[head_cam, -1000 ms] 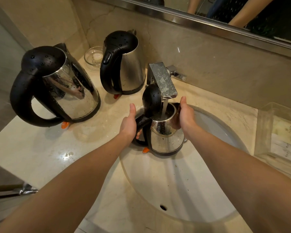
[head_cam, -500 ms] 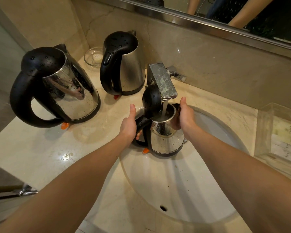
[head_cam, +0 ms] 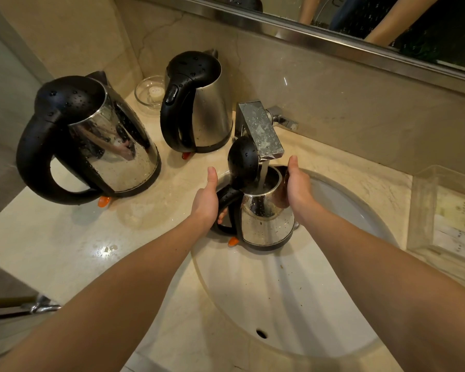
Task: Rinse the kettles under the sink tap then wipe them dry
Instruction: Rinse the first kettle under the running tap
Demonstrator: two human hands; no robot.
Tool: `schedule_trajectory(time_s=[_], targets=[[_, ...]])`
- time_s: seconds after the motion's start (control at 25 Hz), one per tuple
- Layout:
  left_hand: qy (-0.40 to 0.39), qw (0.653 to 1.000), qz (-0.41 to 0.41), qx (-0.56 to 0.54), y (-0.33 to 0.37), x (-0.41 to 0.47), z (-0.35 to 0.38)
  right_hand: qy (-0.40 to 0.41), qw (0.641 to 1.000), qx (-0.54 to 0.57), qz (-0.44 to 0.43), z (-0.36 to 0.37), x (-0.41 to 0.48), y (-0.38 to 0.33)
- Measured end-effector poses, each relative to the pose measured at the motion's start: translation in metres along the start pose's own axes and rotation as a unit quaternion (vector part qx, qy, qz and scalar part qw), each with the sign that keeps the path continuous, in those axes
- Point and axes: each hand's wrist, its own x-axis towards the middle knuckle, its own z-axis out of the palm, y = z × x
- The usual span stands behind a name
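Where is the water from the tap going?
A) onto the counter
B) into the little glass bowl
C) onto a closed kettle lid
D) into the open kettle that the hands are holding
D: the water from the tap falls straight into the open top of the kettle, whose lid is flipped up. The left hand grips its handle and the right hand holds its side over the sink.

Fingers of right hand (head_cam: 297, 189) hidden behind kettle (head_cam: 266, 221).
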Motion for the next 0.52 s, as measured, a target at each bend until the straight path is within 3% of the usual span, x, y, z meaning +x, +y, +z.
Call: schedule_trajectory(time_s=[0.52], targets=[[0.004, 1.000, -0.005, -0.005, -0.0011, 0.0031, 0.0002, -0.008, 1.000, 0.007, 0.016, -0.0022, -0.0020, -0.0021]])
